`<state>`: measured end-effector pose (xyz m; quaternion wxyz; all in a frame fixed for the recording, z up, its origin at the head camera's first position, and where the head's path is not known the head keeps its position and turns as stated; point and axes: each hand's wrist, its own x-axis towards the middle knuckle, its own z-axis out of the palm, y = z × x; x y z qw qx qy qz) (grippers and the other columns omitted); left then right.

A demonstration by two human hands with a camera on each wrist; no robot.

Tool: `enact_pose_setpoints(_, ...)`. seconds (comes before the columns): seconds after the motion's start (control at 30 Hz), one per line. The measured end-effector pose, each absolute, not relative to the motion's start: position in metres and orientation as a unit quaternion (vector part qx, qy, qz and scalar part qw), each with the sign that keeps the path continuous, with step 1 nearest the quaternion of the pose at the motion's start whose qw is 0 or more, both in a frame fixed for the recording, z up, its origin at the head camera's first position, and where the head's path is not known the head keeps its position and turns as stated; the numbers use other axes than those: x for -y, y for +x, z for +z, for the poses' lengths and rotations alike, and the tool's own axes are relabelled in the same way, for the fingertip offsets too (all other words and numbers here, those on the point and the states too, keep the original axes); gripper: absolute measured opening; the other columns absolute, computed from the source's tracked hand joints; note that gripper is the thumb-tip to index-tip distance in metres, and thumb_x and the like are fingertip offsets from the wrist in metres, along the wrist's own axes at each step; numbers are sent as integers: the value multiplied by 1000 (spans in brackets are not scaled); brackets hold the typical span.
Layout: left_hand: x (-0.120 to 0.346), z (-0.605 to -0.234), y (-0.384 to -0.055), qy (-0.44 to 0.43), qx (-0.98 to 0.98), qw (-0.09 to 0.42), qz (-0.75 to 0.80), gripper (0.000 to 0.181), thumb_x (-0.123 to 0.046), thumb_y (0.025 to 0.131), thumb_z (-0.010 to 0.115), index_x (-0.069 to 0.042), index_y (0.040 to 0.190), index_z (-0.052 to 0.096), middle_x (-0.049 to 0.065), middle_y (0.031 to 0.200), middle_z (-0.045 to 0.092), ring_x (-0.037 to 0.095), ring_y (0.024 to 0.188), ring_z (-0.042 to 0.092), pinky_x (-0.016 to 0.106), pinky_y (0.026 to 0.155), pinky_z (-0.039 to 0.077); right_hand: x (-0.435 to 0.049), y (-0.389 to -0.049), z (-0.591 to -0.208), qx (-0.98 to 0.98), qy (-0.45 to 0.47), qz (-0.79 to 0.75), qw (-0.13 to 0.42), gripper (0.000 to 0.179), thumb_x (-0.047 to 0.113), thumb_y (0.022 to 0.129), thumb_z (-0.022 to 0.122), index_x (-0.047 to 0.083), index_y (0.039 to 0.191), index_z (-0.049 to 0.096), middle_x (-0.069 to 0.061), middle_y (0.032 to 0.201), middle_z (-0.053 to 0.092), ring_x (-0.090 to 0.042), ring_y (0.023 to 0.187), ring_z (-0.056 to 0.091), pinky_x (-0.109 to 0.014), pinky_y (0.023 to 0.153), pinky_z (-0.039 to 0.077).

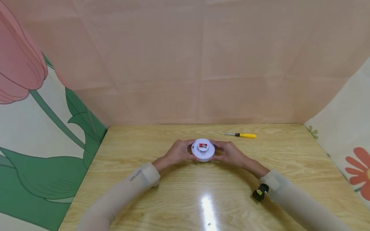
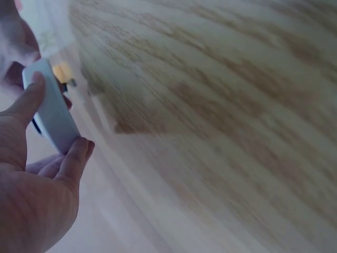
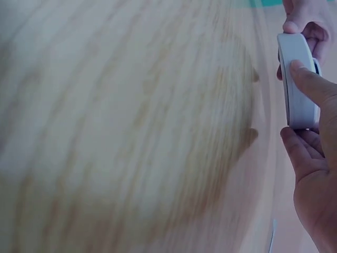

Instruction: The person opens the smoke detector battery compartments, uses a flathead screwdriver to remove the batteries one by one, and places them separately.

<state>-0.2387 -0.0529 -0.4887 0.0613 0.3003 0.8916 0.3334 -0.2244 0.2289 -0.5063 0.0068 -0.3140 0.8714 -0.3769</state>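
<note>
A round white smoke detector [image 1: 207, 154] with a red label on its raised middle is held between both hands above the table. My left hand [image 1: 180, 150] grips its left edge, thumb on the near side and fingers at the far side. On the right edge, my right hand [image 1: 231, 154] grips it the same way. The left wrist view shows the smoke detector [image 2: 52, 108] edge-on, with thumb and fingertips against its rim. In the right wrist view the smoke detector [image 3: 301, 105] is also seen from the side, a gap between it and the tabletop.
A screwdriver [image 1: 247, 135] with a yellow handle lies near the table's back edge, right of the hands. The wood-grain table [image 1: 130, 144] meets a pinkish cloth backdrop [image 1: 156, 80]. A black device [image 1: 259, 193] is strapped at the right wrist.
</note>
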Motion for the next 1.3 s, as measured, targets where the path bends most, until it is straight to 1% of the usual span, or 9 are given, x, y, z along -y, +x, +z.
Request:
enact_pose_setpoints(0.17,52,-490,-239,301,-890,64,337,84,-34,75,98,-6,145,64,9,132,74,7,92,62,24,91,54,-231,-224,-510,-863,-326,-387,-3,80,21,83,93,-9,146,55,-26,143,62,-37,124,68,-41,97,58)
enact_pose_setpoints(0.3,50,-489,-238,298,-888,71,344,83,-34,74,98,-6,144,64,9,133,73,5,103,66,27,98,55,-233,-223,-511,-867,-339,-365,-11,82,20,82,94,-6,149,55,-23,145,62,-36,128,66,-42,101,56)
enact_pose_setpoints(0.47,50,-489,-236,296,-886,74,350,82,-36,74,98,-6,143,66,9,132,74,10,114,70,28,100,56,-234,-221,-513,-866,-364,-342,-18,88,20,83,94,0,155,49,-21,151,58,-35,133,62,-45,108,52)
enact_pose_setpoints(0.57,50,-489,-235,301,-884,79,350,81,-36,75,98,-5,143,65,9,132,73,14,117,71,26,100,56,-234,-220,-515,-862,-385,-328,-29,88,20,83,94,3,156,49,-20,153,57,-37,136,59,-49,110,50)
enact_pose_setpoints(0.7,50,-489,-235,306,-886,81,340,83,-41,78,95,-4,146,62,11,136,71,16,121,70,26,102,54,-234,-218,-515,-855,-411,-311,-49,85,18,82,94,1,153,52,-23,153,56,-43,135,58,-55,109,50)
enact_pose_setpoints(0.87,50,-491,-235,308,-882,88,347,80,-40,80,94,-4,145,63,10,135,71,15,121,70,25,102,54,-235,-217,-513,-854,-421,-301,-52,79,17,83,93,1,151,55,-26,152,55,-46,134,58,-56,108,50)
enact_pose_setpoints(1.0,51,-493,-234,307,-867,108,377,75,-35,82,93,-4,143,64,11,132,73,14,119,71,21,98,55,-236,-216,-512,-857,-423,-292,-38,77,21,87,90,4,153,54,-24,153,55,-43,134,59,-55,108,50)
enact_pose_setpoints(1.13,52,-495,-234,309,-857,115,396,72,-36,86,90,-4,145,63,11,132,73,12,118,71,19,96,55,-238,-218,-510,-855,-421,-303,-26,77,21,87,90,3,153,53,-21,152,57,-39,133,61,-50,108,51)
enact_pose_setpoints(1.3,54,-496,-234,307,-851,115,411,71,-38,91,86,-3,148,60,12,138,70,13,121,70,21,97,55,-239,-221,-509,-843,-418,-339,-6,74,16,90,87,3,154,52,-22,149,59,-34,125,68,-41,100,58)
